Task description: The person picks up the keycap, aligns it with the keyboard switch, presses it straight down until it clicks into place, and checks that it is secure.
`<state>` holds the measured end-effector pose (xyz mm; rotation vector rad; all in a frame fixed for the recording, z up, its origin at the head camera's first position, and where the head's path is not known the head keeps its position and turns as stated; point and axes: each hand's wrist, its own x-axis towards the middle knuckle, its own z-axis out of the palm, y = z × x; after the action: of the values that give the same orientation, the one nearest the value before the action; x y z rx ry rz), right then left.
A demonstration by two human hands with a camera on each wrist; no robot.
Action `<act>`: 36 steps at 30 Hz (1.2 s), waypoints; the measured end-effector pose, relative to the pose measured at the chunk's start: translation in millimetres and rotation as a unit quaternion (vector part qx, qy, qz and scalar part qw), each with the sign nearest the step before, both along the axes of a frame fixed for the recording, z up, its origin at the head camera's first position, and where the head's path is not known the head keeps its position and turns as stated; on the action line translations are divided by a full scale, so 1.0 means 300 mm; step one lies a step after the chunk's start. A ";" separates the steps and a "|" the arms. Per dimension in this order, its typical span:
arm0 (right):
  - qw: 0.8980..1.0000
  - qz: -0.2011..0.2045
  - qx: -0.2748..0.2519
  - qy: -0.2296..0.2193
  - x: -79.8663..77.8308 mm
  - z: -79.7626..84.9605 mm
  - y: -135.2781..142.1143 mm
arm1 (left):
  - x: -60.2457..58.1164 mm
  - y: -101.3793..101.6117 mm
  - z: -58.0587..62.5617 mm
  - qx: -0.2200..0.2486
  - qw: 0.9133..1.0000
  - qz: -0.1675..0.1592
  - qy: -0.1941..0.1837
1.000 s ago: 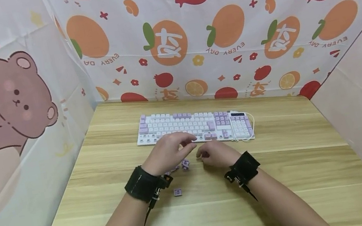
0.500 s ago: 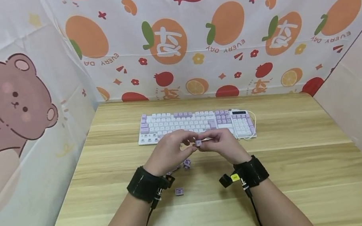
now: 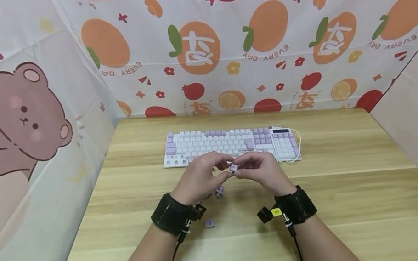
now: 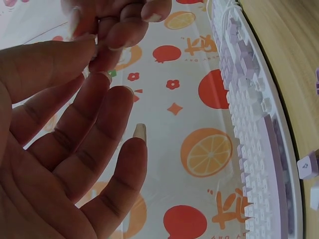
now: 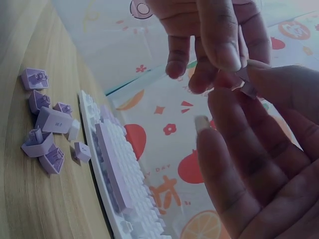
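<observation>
On the far left, bear cloth (image 3: pixel 24 118): pale hanging printed with a brown bear, a red flower above its raised paw.
Worktop (image 3: pixel 371 195): light wood grain, beneath both forearms and everything loose.
Left wristband (image 3: pixel 171 214): black, wrapped round the wrist, with a small camera and a dark lead running back along the forearm.
Keyboard (image 3: pixel 211 141): white and lilac, lying flat across the far middle, beyond the hands; dark bare switches show at its near left corner.
Left hand (image 3: pixel 201 176): raised above the worktop, fingers loosely bent, thumb and forefinger tips drawn close at the left side of the held keycap (image 3: pixel 234 167); whether they grip it too, one cannot tell.
Lone keycap (image 3: pixel 210 223): lilac, on the near part of the worktop, right of the left wristband.
Loose keycaps (image 5: pixel 52 119): clustered just beyond the lone one and partly hidden by the left hand in the head view; lilac and white, several with undersides and stems showing.
Held keycap: small and pale lilac, off the worktop, between the two hands' fingertips, just nearer than the keyboard.
Right hand (image 3: pixel 262 171): thumb and forefinger nearly together, pinching the held keycap; remaining fingers bent.
Right wristband (image 3: pixel 297 205): black, with a camera (image 3: pixel 265 215) and yellow tag (image 3: pixel 276 212).
White cable (image 3: pixel 300 138): looped about the keyboard's right end.
Fruit cloth (image 3: pixel 258 77): far side, printed with oranges and red fruit.
</observation>
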<state>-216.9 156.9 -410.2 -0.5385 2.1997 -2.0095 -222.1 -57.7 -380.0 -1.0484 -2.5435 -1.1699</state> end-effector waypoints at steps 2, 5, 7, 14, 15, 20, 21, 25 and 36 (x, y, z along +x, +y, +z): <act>1.000 -0.005 0.003 0.008 0.001 0.007 0.005 | 0.000 0.003 0.006 0.001 1.000 -0.004 -0.004; 1.000 -0.009 0.004 0.008 0.005 0.014 0.010 | 0.000 0.006 0.010 -0.003 1.000 -0.011 -0.011; 1.000 -0.010 0.004 0.006 0.006 0.017 0.012 | 0.000 0.006 0.011 -0.005 1.000 -0.011 -0.015; 1.000 0.001 0.001 0.003 0.003 0.017 0.015 | -0.003 0.008 0.013 -0.006 1.000 -0.007 -0.012; 1.000 0.001 0.001 0.003 0.004 0.017 0.015 | -0.002 0.008 0.013 -0.007 1.000 -0.007 -0.010; 1.000 0.000 0.004 0.003 0.009 0.012 0.017 | -0.001 0.007 0.011 -0.007 1.000 -0.006 -0.006; 1.000 -0.002 0.005 0.004 0.010 0.010 0.016 | -0.001 0.007 0.010 -0.007 1.000 -0.005 -0.004; 0.999 -0.024 0.025 0.014 0.017 0.013 0.005 | -0.001 0.008 0.010 -0.016 1.000 -0.001 0.002; 0.993 -0.049 0.105 0.020 0.037 0.037 -0.032 | 0.001 0.014 0.001 -0.038 0.999 -0.011 -0.032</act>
<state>-205.8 147.4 -399.2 -0.4579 2.4684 -1.7930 -221.7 -53.5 -379.6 -1.0753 -2.6510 -1.1375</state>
